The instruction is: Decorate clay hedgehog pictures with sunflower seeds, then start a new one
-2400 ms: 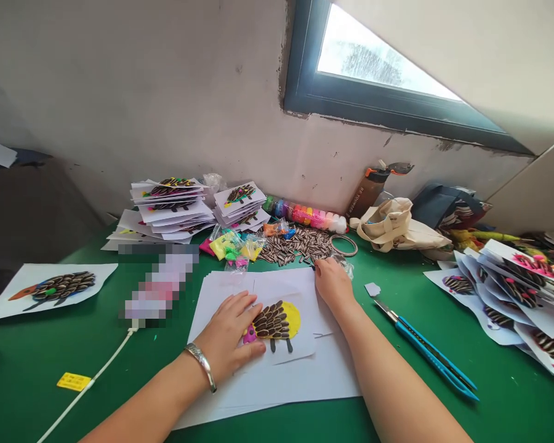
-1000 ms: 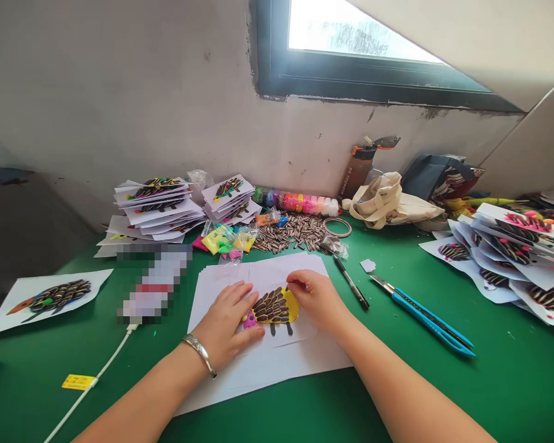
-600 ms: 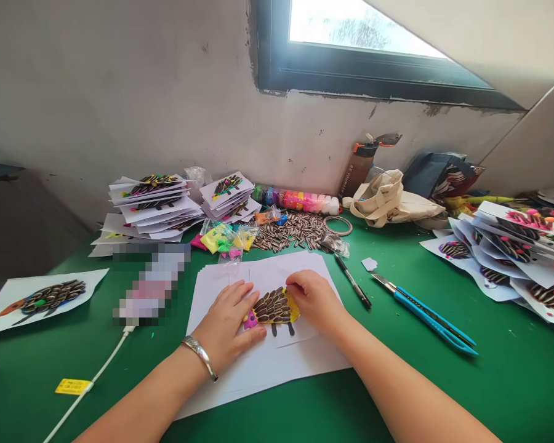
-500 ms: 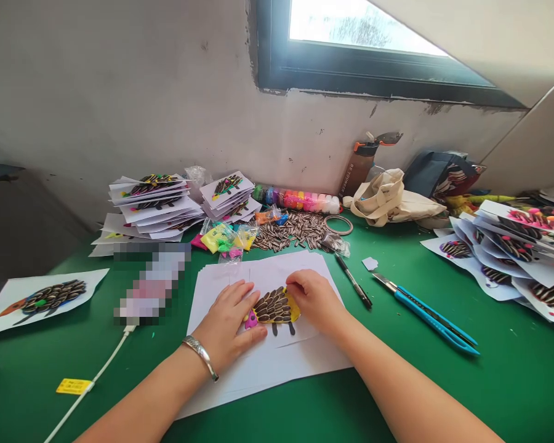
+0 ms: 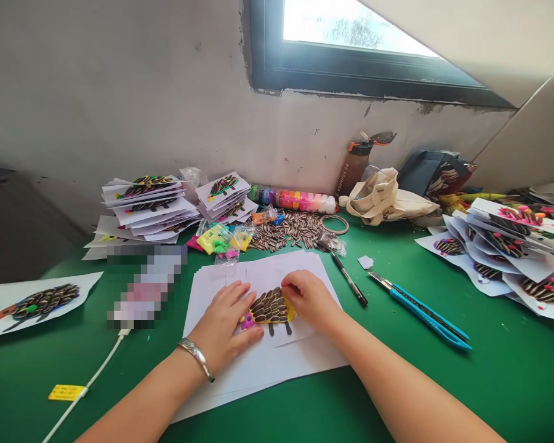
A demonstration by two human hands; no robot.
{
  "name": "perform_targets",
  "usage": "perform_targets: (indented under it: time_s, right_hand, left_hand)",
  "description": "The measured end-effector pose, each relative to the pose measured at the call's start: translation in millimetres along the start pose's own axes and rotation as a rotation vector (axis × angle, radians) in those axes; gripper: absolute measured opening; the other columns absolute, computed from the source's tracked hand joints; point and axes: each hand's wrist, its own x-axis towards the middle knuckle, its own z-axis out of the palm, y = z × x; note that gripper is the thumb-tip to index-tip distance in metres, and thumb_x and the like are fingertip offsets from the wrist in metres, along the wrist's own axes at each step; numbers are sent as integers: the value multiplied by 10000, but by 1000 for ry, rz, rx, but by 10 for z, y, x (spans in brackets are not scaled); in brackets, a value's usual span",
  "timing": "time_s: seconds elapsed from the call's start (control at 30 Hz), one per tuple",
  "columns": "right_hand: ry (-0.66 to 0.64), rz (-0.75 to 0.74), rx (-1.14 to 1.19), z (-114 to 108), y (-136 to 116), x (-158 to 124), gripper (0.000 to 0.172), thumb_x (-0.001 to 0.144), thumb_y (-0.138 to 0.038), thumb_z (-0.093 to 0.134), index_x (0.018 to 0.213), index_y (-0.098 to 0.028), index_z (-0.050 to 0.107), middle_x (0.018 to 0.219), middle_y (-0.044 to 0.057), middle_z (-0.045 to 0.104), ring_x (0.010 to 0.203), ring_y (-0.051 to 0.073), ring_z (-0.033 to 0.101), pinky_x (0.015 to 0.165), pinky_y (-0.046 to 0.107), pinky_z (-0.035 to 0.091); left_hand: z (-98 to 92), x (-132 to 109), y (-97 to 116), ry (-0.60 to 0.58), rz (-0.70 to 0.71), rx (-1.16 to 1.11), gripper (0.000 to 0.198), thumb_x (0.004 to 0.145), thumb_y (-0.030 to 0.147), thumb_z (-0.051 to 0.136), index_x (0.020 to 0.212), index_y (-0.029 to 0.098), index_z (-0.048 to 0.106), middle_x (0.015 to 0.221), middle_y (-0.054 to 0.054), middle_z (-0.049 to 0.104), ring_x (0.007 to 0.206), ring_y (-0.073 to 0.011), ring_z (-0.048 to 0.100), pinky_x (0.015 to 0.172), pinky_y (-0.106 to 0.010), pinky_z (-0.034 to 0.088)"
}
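Note:
A seed-covered animal figure (image 5: 269, 306) lies on white paper, with a pink clay head (image 5: 248, 320), a yellow clay body edge and two dark legs. My left hand (image 5: 225, 317) rests flat on the paper beside the head, its fingers stretched out and holding nothing. At the upper right edge of the body, the fingers of my right hand (image 5: 308, 296) are pinched together. Whatever sits between those fingertips is hidden. Beneath the figure is a stack of white sheets (image 5: 258, 375).
Sunflower seeds (image 5: 289, 231) are heaped behind the paper, near clay packets (image 5: 219, 237) and a tape ring (image 5: 335, 224). To the right lie a pen (image 5: 349, 280) and blue tweezers (image 5: 425, 315). Stacks of seed pictures (image 5: 152, 209) stand left and right (image 5: 517, 252).
My right hand stays pinched at the figure's upper right edge, shifting only slightly. The whole view has moved a little; my left hand keeps its place on the paper.

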Motion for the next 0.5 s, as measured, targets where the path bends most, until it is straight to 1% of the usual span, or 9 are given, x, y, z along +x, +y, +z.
perform_targets:
  time_s: [0.1,0.17,0.27,0.4,0.5]
  right_hand:
    - [40,40,42,-74,46,-20,122,803,-175,518,840,-209,629,796,11,629,759,148,541,685,255,399]
    - [72,68,67,-126,76,-41,123,807,-189,516,826,-213,635,785,6,622,743,141,540,673,249,401]
    - [62,50,53,-159,89,-59,142,786,-146,520,739,-210,637,732,-1,598,715,133,525,652,240,390]
    - [31,20,13,-118,64,-50,169,767,-95,515,718,-202,636,719,3,593,710,131,516,640,234,376]
    - [30,16,5,-92,62,-45,177,768,-83,510,718,-199,633,719,3,594,711,130,516,643,229,372]
  left_hand:
    - [-3,4,1,0,-5,-6,561,774,462,576,1248,166,530,1352,-118,462,1273,-328,350,1036,-496,337]
    - [6,3,-7,5,-8,-12,564,771,467,579,1246,167,532,1350,-119,463,1273,-333,350,1037,-500,335]
    - [13,2,-16,11,-5,-15,559,772,470,576,1245,176,534,1351,-116,463,1271,-337,352,1031,-512,336]
    - [0,4,-6,-6,-6,-7,558,775,458,570,1247,162,530,1357,-124,455,1272,-331,350,1032,-506,337]
    - [-8,5,2,-9,-8,-5,556,778,459,567,1249,167,529,1357,-120,456,1272,-325,351,1031,-495,342]
